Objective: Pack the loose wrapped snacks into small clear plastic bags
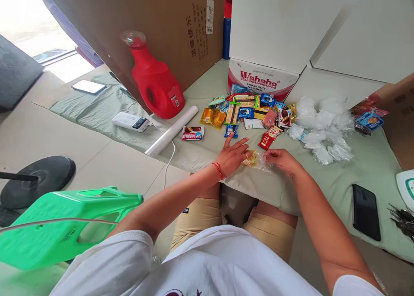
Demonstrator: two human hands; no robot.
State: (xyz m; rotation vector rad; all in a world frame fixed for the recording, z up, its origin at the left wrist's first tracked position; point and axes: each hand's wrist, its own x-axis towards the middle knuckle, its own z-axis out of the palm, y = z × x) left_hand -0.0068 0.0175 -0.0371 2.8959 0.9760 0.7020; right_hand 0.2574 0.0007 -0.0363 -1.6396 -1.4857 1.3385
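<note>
A small yellow snack packet (253,159) lies at the front edge of the cloth-covered table, with clear plastic wrap (265,164) around or over it. My left hand (231,157), wearing a ring and a red bracelet, lies with fingers spread at the packet's left side and touches it. Its thumb is hidden. On the other side, my right hand (280,159) pinches the clear wrap between thumb and fingers. Just beyond my hands are red snack packets (268,140) and a blue packet (231,131). Behind them is a pile of mixed wrapped snacks (246,110).
To the right sits a heap of clear plastic-wrapped bundles (323,128). A black phone (366,212) lies nearer me. On the left are a plastic film roll (171,132), a red jug (158,82), a white power bank (131,121) with a cable, and a green stool (74,218).
</note>
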